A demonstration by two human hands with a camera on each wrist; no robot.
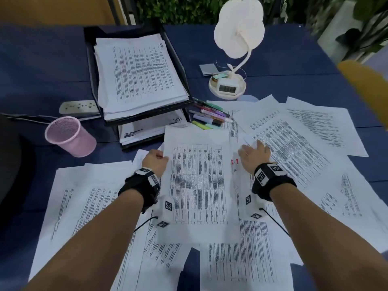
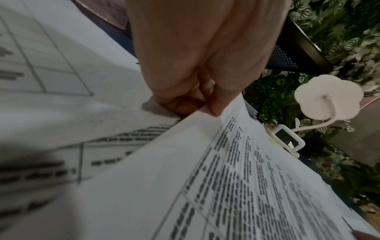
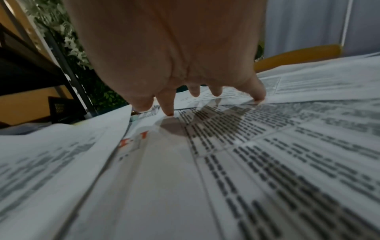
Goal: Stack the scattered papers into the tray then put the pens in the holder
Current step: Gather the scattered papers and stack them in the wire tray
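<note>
Printed sheets lie scattered over the blue table. My left hand (image 1: 156, 159) pinches the left edge of a printed sheet (image 1: 198, 185) lifted over the pile; the left wrist view shows thumb and fingers (image 2: 213, 104) closed on that edge (image 2: 205, 162). My right hand (image 1: 255, 153) rests with spread, straight fingers (image 3: 168, 105) on a sheet to the right (image 1: 294, 152). The black two-tier tray (image 1: 93, 66) at the back holds a paper stack (image 1: 138, 74). Several pens and highlighters (image 1: 210, 118) lie right of the tray. The pink mesh holder (image 1: 69, 136) stands at the left.
A white desk lamp with a clock base (image 1: 227, 85) stands behind the pens. A power strip (image 1: 78, 107) lies left of the tray. A yellow chair back (image 1: 365, 87) is at the right edge. Plants line the far side.
</note>
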